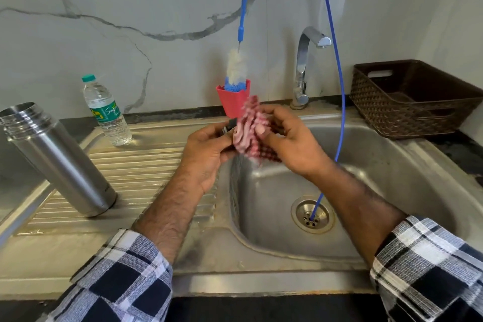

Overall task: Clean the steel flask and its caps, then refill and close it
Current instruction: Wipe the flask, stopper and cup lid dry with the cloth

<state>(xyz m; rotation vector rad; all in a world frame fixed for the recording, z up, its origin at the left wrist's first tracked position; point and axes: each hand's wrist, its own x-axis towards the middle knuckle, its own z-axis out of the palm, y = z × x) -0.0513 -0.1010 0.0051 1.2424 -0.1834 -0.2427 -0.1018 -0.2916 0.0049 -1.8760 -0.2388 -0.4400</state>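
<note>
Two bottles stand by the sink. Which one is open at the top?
The steel flask on the drainboard: its threaded mouth is bare, with no cap. The clear plastic water bottle behind it wears a green cap.

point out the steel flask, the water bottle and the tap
steel flask [61, 162], head view, middle of its body
water bottle [105, 112], head view, on its green label
tap [303, 60], head view, on its upright stem

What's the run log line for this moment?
left hand: holds cloth | right hand: holds cloth | flask: uncapped, on drainboard | tap: off
</note>
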